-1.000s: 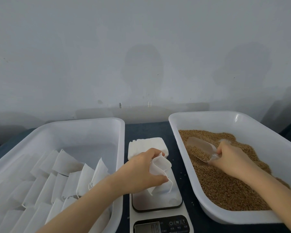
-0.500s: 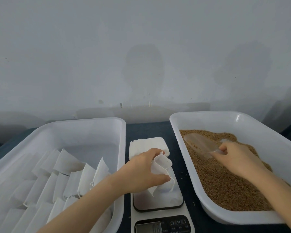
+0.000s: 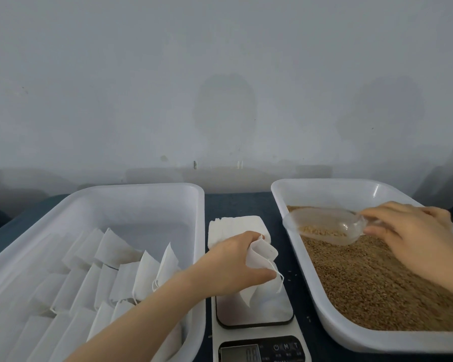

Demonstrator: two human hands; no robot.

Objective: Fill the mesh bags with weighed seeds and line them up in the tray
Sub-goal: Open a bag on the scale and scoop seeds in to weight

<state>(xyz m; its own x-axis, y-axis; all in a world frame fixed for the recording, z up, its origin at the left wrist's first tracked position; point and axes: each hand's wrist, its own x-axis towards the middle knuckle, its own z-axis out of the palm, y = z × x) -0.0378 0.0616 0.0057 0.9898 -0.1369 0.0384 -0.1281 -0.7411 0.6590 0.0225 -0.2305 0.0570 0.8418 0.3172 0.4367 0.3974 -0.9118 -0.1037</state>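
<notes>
In the lower centre of the frame, our left hand [image 3: 230, 267] pinched the mesh bag [image 3: 262, 253] by its open mouth and held it over the scale [image 3: 254, 314]. The scale's buttons read M and T, but its display was too blurred to read. At right, our right hand [image 3: 413, 236] gripped a clear scoop [image 3: 324, 228] holding some seeds [image 3: 319, 230] above the seed tray [image 3: 324, 182]. White bags [image 3: 131, 270] lay in rows in the left tray [image 3: 141, 188].

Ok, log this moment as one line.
left hand: holds mesh bag over scale | right hand: holds part-filled scoop over seed tray | bags in left tray
</notes>
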